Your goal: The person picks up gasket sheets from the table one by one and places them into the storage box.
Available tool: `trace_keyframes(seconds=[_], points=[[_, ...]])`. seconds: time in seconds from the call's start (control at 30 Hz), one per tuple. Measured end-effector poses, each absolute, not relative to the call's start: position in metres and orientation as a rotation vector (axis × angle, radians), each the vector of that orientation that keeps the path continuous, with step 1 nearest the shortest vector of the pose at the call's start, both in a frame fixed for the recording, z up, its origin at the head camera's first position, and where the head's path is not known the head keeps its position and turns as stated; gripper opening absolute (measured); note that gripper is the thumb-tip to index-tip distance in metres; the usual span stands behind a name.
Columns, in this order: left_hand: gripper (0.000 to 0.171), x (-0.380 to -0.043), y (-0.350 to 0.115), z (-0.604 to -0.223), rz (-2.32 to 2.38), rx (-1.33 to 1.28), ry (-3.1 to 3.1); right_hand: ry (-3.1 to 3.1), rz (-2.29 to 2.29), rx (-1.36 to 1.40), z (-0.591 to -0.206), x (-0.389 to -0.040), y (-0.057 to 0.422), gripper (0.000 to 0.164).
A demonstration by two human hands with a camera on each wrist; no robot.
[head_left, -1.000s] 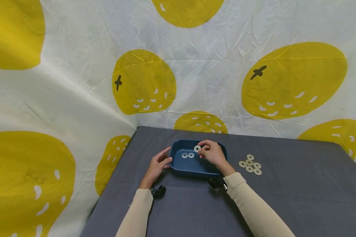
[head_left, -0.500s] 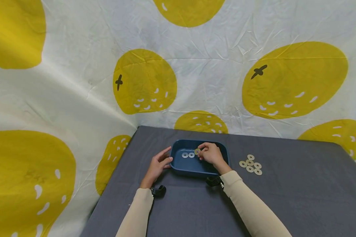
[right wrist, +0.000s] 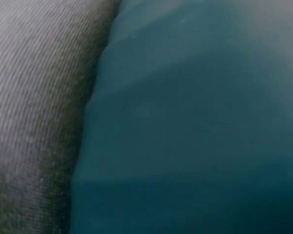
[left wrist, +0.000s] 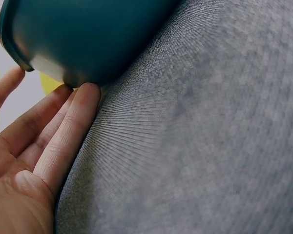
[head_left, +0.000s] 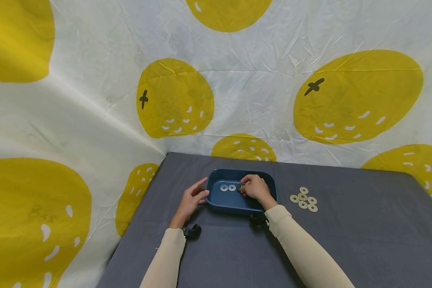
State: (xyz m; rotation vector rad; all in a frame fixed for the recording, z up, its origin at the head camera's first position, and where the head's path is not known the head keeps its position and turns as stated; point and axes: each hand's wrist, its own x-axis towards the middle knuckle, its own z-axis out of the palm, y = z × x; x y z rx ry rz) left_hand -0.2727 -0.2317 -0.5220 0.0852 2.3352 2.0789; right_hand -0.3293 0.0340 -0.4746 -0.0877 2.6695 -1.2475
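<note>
A blue rectangular tray stands on the grey cloth, with two silvery flat washers side by side on its floor. Inside it, my right hand pinches another washer by its edge, close to the floor and just right of that pair. The fingers partly cover this washer, and it looks dark in the head view. My left hand rests at the tray's left end; in the left wrist view its extended fingers touch the outer wall. The right wrist view shows only the tray's side and cloth.
Several gold-toned washers lie in a loose cluster on the cloth, right of the tray. The grey-covered table ends at the back against a white curtain printed with yellow fruit.
My right hand has lowered the pinched washer toward the tray floor, beside the two there. The washer has tilted, turning from bright to dark. My left hand has stayed put.
</note>
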Motion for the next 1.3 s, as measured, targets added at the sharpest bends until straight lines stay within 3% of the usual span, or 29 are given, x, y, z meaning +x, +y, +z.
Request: trace_keyframes(seconds=[0.47, 1.07, 1.3], points=[[0.055, -0.261, -0.229, -0.491, 2.07, 0.107, 2.28, 2.716, -1.118, -0.071, -0.477, -0.333, 0.029, 0.018], [0.056, -0.259, -0.229, -0.492, 2.059, 0.138, 2.28, 2.734, -1.09, -0.046, -0.477, -0.331, 0.03, 0.014], [0.055, -0.258, -0.229, -0.492, 2.063, 0.149, 2.286, 2.715, -1.315, -0.149, -0.479, -0.331, 0.033, 0.017]])
